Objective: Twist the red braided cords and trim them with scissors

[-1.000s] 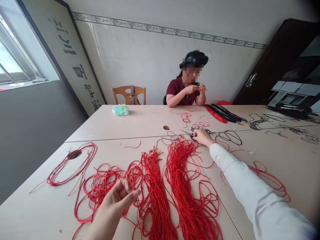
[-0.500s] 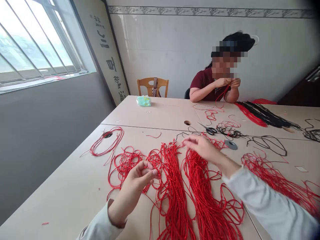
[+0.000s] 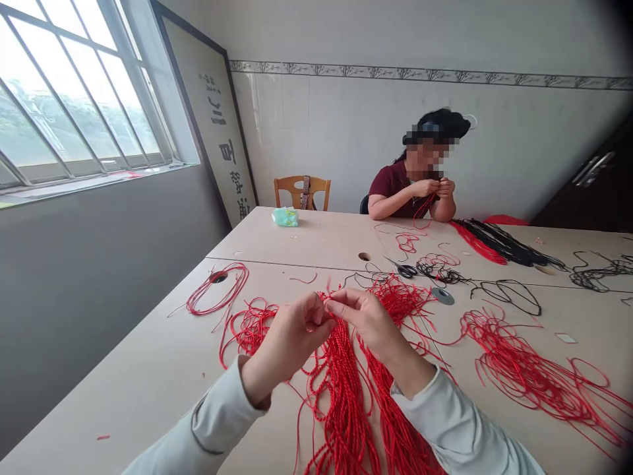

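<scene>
My left hand (image 3: 301,330) and my right hand (image 3: 364,323) meet fingertip to fingertip above the table (image 3: 158,389). Between them is a pinched thin red cord (image 3: 329,285), its short end sticking up past the fingers. How each finger grips it is partly hidden. Below my hands lies a long bundle of twisted red cords (image 3: 343,389). A second red bundle (image 3: 403,429) runs alongside, partly covered by my right forearm. Just left of my left hand is a tangle of loose red cord (image 3: 251,326).
Black scissors (image 3: 407,271), black cord (image 3: 440,272) and a grey disc (image 3: 442,296) lie beyond my right hand. More red cord (image 3: 531,373) spreads at right; a red coil (image 3: 217,291) is at left. Across the table sits a person (image 3: 390,188) handling red cord, near a tissue pack (image 3: 285,217).
My hands, apart before, have come together at the fingertips over the twisted bundle. My right hand has moved left and toward me, my left hand up and right. The view has tilted upward.
</scene>
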Demonstrator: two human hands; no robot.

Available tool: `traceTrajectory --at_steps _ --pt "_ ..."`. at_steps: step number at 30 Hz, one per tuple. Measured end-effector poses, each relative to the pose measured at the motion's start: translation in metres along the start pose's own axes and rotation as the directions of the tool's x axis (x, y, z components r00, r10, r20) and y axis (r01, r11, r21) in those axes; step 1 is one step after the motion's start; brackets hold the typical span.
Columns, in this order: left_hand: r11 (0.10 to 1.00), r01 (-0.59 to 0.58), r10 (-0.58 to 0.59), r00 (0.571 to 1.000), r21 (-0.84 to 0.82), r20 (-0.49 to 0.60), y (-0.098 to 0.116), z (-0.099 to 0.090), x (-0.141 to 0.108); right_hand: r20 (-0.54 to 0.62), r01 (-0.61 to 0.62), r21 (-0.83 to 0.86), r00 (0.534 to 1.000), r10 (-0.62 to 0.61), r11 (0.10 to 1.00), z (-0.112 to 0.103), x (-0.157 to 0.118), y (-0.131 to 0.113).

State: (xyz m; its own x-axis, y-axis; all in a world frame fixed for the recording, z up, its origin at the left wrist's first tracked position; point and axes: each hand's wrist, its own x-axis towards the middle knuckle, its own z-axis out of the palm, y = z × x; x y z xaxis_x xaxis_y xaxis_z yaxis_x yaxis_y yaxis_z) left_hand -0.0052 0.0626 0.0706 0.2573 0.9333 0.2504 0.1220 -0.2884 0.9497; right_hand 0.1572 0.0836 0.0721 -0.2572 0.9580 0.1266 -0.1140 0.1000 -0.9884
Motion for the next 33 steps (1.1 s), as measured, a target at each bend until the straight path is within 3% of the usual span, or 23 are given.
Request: traceTrajectory --at_steps 2,6,11,14,18,22,24,29,33 --pt "1.0 -0.015 0.016 1.0 -0.018 0.022 0.006 0.0 0.008 -0.153 0.038 0.075 0.988 -0.026 0.997 -0.004 0.005 -0.001" --pt "0.955 0.07 -0.048 0.995 -0.287 0.083 0.015 0.001 0.026 -0.319 0.128 0.139 0.944 -0.078 0.982 -0.019 0.012 -0.002" --pt "0.775 0.32 -0.251 0.947 -0.545 0.199 0.012 0.012 0.039 -0.44 0.216 -0.057 0.871 -0.219 0.975 -0.035 0.014 -0.008" --pt "0.811 0.337 -0.222 0.934 -0.478 0.281 0.01 0.02 0.043 -0.427 0.232 -0.198 0.854 -0.297 0.952 -0.039 0.012 -0.012" --pt "0.922 0.217 -0.119 0.947 -0.321 0.299 0.009 0.024 0.046 -0.379 0.202 -0.416 0.848 -0.371 0.887 -0.04 0.01 -0.014" --pt "0.938 0.212 -0.135 0.952 -0.275 0.274 0.01 0.022 0.045 -0.296 0.196 -0.701 0.795 -0.53 0.686 -0.04 0.009 -0.015" --pt "0.938 0.218 -0.138 0.948 -0.268 0.286 0.011 0.022 0.045 -0.259 0.205 -0.757 0.777 -0.573 0.62 -0.039 0.007 -0.017" --pt "0.945 0.209 -0.129 0.946 -0.252 0.299 0.012 0.025 0.043 -0.19 0.276 -0.739 0.79 -0.582 0.615 -0.033 0.005 -0.02" --pt "0.942 0.218 -0.128 0.936 -0.254 0.327 0.009 0.029 0.041 -0.255 0.274 -0.617 0.817 -0.517 0.738 -0.034 0.007 -0.015"
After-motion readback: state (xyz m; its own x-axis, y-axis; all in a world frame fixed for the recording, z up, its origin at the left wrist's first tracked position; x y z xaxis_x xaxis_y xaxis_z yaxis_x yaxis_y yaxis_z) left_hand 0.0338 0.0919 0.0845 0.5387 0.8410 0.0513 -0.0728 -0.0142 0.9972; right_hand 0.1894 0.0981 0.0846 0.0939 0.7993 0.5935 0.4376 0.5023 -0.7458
